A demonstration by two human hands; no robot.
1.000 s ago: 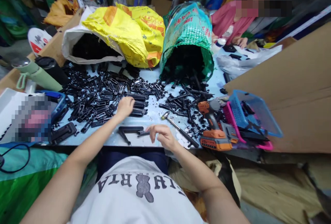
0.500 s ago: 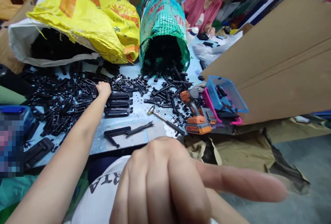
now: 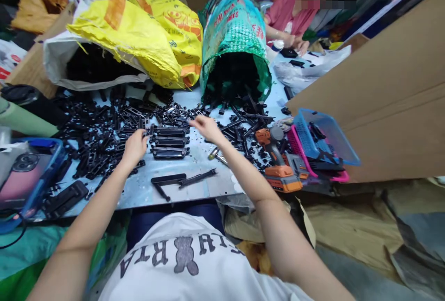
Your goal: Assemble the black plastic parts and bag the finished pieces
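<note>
My left hand (image 3: 135,147) is at the left end of a stack of black plastic arms (image 3: 171,142), its fingers closed on a small black plastic part (image 3: 150,131). At the stack's upper right end is my right hand (image 3: 206,128), thumb and fingertips pinched together; what they hold, if anything, is too small to make out. Just beyond both hands lies a heap of small dark parts (image 3: 174,114). Nearer the table edge lie a folded black arm (image 3: 168,179) and a slim black piece (image 3: 198,178). Partly behind my right forearm shows a hammer (image 3: 213,153).
An orange cordless drill (image 3: 283,178) stands at right beside blue and pink baskets (image 3: 342,176). A yellow sack (image 3: 121,27) and a green sack (image 3: 234,27) open toward me. A blue tray (image 3: 52,152) holds a phone. Cardboard (image 3: 378,97) rises at right; a co-worker sits beyond.
My right hand has gone from close to the camera, finger pointing right, forward to the stack's right end. The view has shifted; my left hand is now a little lower beside the stack.
</note>
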